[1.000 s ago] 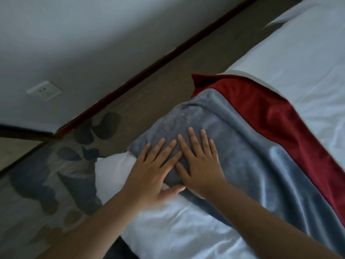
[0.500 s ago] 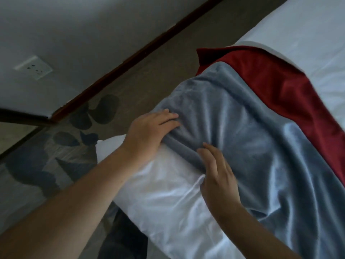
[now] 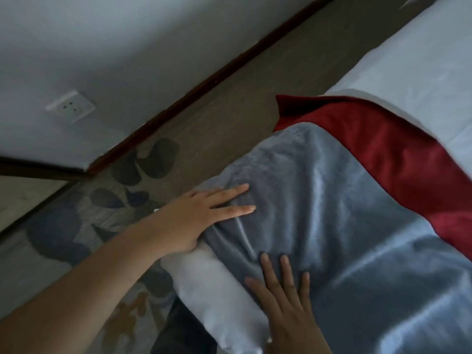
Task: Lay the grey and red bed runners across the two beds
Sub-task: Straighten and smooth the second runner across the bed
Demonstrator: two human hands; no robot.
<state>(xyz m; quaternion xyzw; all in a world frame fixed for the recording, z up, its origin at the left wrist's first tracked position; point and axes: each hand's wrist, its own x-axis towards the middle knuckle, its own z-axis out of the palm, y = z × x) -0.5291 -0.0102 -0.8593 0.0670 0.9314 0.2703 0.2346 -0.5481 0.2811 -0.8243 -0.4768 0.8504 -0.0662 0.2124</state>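
Note:
A grey bed runner (image 3: pixel 332 213) with a red border (image 3: pixel 398 159) lies across the corner of a white bed (image 3: pixel 413 62) and hangs over its edge. My left hand (image 3: pixel 201 218) presses flat on the runner's draped end at the bed's corner, fingers straight. My right hand (image 3: pixel 283 295) lies flat with spread fingers on the runner's near edge, where the grey cloth meets the white sheet (image 3: pixel 212 284). The cloth between the hands is wrinkled.
A patterned carpet (image 3: pixel 107 215) with dark leaf shapes covers the floor left of the bed. A grey wall with a white socket (image 3: pixel 70 106) and a dark skirting board (image 3: pixel 204 85) runs beyond a narrow strip of floor.
Both hands have moved apart from the middle of the runner's end. The left went to the bed's corner, where its curled fingers straightened out flat. The right slid back to the runner's near edge.

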